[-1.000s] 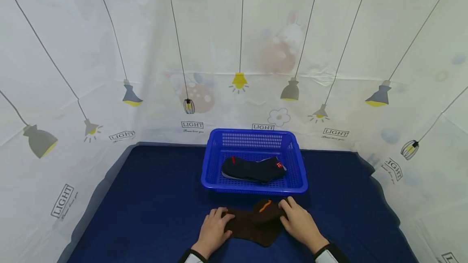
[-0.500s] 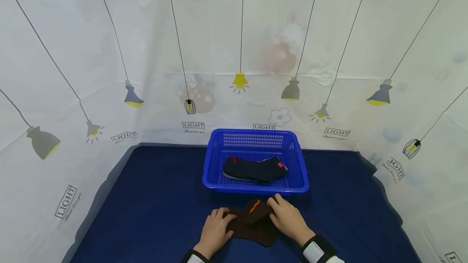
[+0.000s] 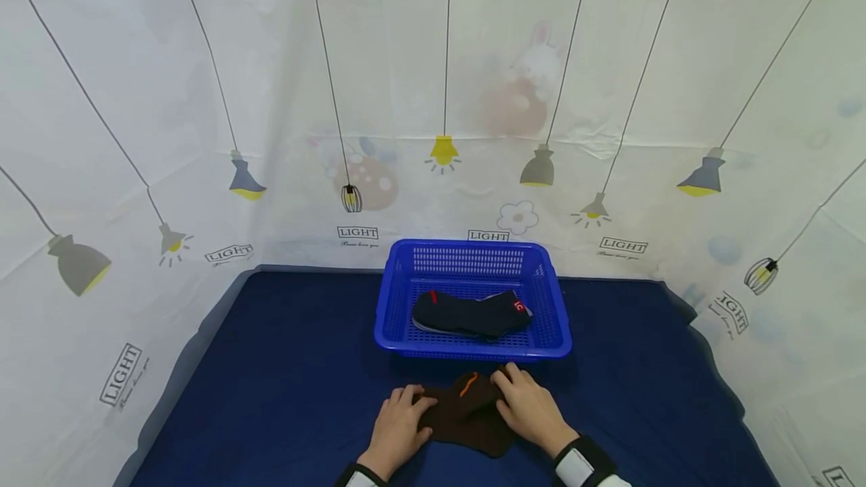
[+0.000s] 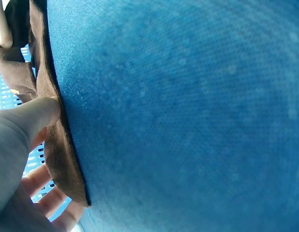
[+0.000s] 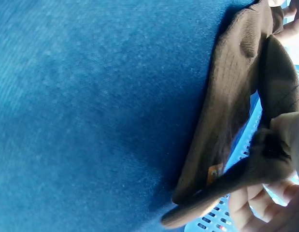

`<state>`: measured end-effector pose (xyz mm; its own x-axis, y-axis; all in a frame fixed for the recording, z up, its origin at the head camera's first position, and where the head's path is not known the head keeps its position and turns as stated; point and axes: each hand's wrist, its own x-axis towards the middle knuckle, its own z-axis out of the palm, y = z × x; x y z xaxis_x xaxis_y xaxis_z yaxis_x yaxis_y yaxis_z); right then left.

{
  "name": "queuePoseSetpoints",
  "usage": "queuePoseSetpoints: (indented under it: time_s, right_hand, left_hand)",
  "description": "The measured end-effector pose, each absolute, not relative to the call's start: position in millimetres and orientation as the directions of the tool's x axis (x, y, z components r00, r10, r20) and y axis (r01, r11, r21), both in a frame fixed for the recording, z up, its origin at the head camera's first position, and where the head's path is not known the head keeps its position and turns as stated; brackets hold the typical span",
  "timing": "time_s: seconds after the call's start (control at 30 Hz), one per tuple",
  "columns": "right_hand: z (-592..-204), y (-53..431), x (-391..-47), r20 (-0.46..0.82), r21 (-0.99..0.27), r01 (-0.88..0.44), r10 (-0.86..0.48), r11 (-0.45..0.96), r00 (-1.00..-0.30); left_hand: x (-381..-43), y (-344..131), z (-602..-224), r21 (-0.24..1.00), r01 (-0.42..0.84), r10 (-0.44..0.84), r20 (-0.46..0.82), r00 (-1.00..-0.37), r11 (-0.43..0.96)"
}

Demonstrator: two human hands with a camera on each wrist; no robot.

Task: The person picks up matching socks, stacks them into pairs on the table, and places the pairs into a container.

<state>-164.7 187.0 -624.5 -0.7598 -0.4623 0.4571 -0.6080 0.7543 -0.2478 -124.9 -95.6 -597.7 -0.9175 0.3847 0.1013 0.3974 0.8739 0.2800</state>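
In front of the basket, a brown sock [image 3: 473,438] lies flat on the dark blue cloth. A second brown sock layer [image 3: 476,391] with an orange mark lies folded over it. My left hand [image 3: 395,427] holds the left end, its thumb pressed on the sock's edge in the left wrist view. My right hand [image 3: 534,408] pinches the end of the upper layer between thumb and fingers. In the right wrist view, that gripped part [image 5: 270,166] is bunched and raised over the lower sock [image 5: 226,101], which shows a small orange label.
A blue plastic basket [image 3: 386,322] stands just beyond my hands. Inside it lie dark socks [image 3: 467,316] with red marks. Dark blue cloth [image 3: 284,382] covers the table. White sheeting [image 3: 406,58] printed with hanging lamps encloses the back and sides.
My right hand has moved left, drawing the upper sock layer's end toward the left hand, then dipped slightly. The left hand keeps its place on the sock. The basket stays put.
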Motion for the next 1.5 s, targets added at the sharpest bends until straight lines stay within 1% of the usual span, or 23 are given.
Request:
queuePoseSetpoints:
  time_s: [0.07,0.13,0.2,0.3,0.43,0.53,0.6,0.67,0.8,0.83,0.9,1.0,1.13,1.23,1.33,1.4,1.5]
  right_hand:
    - [-636,191,-169,0.467,-0.233,-0.618,-0.471,0.75,-0.748]
    - [-629,190,-167,0.437,-0.233,-0.605,-0.474,0.761,-0.764]
    - [-608,185,-159,0.4,-0.235,-0.59,-0.476,0.772,-0.783]
    - [-578,177,-150,0.373,-0.206,-0.584,-0.489,0.785,-0.788]
    - [-573,170,-152,0.458,-0.116,-0.631,-0.522,0.767,-0.72]
    - [-573,163,-155,0.484,-0.102,-0.66,-0.543,0.744,-0.687]
    - [-575,158,-157,0.48,-0.114,-0.684,-0.563,0.72,-0.672]
    - [-590,156,-164,0.484,-0.117,-0.725,-0.598,0.679,-0.639]
    - [-593,146,-165,0.423,-0.094,-0.759,-0.665,0.644,-0.616]
    - [-593,143,-165,0.399,-0.085,-0.759,-0.676,0.645,-0.619]
    - [-578,135,-158,0.318,-0.076,-0.731,-0.679,0.678,-0.662]
    - [-575,129,-158,0.224,-0.073,-0.688,-0.66,0.722,-0.717]
    - [-573,124,-161,0.142,-0.081,-0.644,-0.63,0.761,-0.763]
    - [-574,123,-162,0.101,-0.079,-0.634,-0.627,0.769,-0.773]
    - [-577,123,-162,0.09,-0.069,-0.639,-0.634,0.766,-0.768]
    - [-580,123,-162,0.109,-0.049,-0.654,-0.647,0.755,-0.755]
    - [-584,124,-161,0.169,-0.004,-0.686,-0.675,0.728,-0.718]
  left_hand:
    - [-125,-95,-598,0.276,0.4,0.386,0.107,-0.916,0.874]
    - [-125,-95,-599,0.271,0.403,0.387,0.112,-0.915,0.874]
    - [-125,-95,-599,0.264,0.406,0.39,0.114,-0.914,0.875]
    - [-125,-95,-597,0.256,0.41,0.397,0.104,-0.912,0.876]
    - [-125,-95,-595,0.229,0.428,0.416,0.1,-0.904,0.875]
    - [-124,-95,-595,0.201,0.444,0.426,0.125,-0.896,0.873]
    - [-123,-96,-595,0.189,0.446,0.423,0.15,-0.894,0.875]
    - [-121,-97,-594,0.184,0.44,0.413,0.171,-0.895,0.879]
    - [-118,-100,-593,0.185,0.421,0.386,0.197,-0.901,0.888]
    - [-117,-101,-593,0.189,0.416,0.38,0.199,-0.903,0.889]
    - [-117,-103,-593,0.194,0.412,0.375,0.203,-0.905,0.89]
    - [-116,-104,-594,0.204,0.412,0.372,0.207,-0.905,0.888]
    - [-116,-105,-595,0.214,0.41,0.367,0.213,-0.905,0.887]
    - [-115,-104,-596,0.224,0.405,0.36,0.216,-0.908,0.887]
    - [-115,-104,-597,0.235,0.403,0.356,0.216,-0.909,0.885]
    - [-114,-104,-598,0.239,0.403,0.356,0.218,-0.909,0.883]
    - [-114,-105,-599,0.245,0.403,0.352,0.226,-0.908,0.882]
